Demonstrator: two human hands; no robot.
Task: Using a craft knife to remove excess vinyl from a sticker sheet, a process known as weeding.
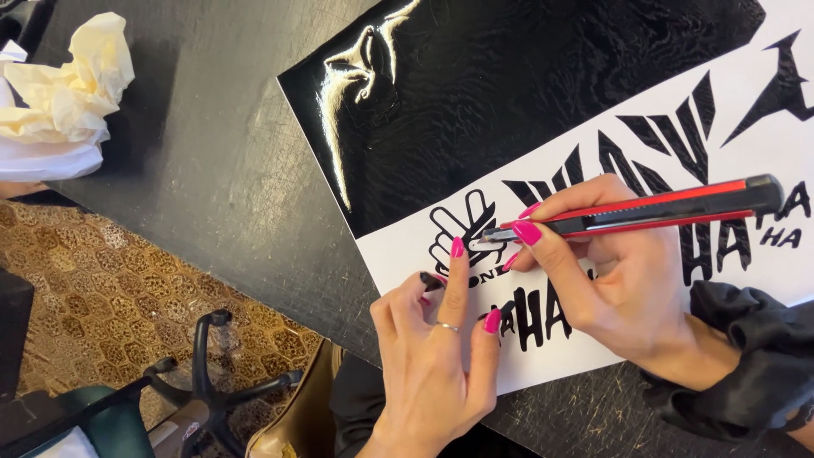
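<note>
Because your left hand [432, 356] presses fingertips flat on the white sticker sheet [560, 339] just ahead of the blade, a slip of the knife could nick a finger or tear the cut shapes. Your right hand [610, 280] is closed around the red-and-black utility knife [644, 212]. Its long axis runs out past your grip, tip pointing at the left fingers. Beyond lies glossy black vinyl [509, 93].

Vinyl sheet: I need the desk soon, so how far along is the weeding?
Done: lettering stands bare on white backing. In hand: the right hand holds a red-and-black utility knife at the hand-shaped decal; the left hand presses beside it. Left: the uncut black vinyl.
</note>
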